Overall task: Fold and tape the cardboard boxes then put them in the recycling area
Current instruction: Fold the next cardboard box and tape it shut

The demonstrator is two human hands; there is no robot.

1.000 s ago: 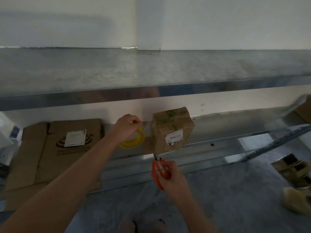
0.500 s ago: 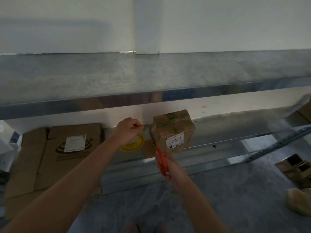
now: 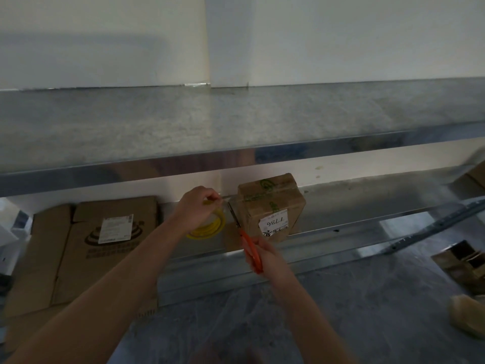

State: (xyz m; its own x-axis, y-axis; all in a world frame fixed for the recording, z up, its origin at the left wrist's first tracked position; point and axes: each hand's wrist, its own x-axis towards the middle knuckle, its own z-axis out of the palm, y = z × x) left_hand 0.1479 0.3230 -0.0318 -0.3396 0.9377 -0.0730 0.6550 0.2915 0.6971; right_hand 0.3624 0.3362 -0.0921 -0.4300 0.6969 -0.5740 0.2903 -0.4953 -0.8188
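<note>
Small cardboard box (image 3: pixel 271 206) sits on lower shelf (image 3: pixel 367 214), label facing out. At its 9 o'clock: left hand (image 3: pixel 196 208), grip curled on yellow tape roll (image 3: pixel 210 228). At 7 o'clock: right hand (image 3: pixel 267 254), grip closed round orange scissors (image 3: pixel 248 245), blades standing between roll and box. Flattened cartons (image 3: pixel 105 240) farther out at 9 o'clock.

both arms reach forward toward the small taped cardboard box (image 3: pixel 273 203). the left forearm (image 3: pixel 118 279) rises from lower left; the left hand (image 3: pixel 196 208), left of the box, curls its fingers around a yellow tape roll (image 3: pixel 210 228). the right forearm (image 3: pixel 296 298) comes from below; the right hand (image 3: pixel 266 254), just under the box's near left corner, grips orange scissors (image 3: pixel 248 244).
</note>
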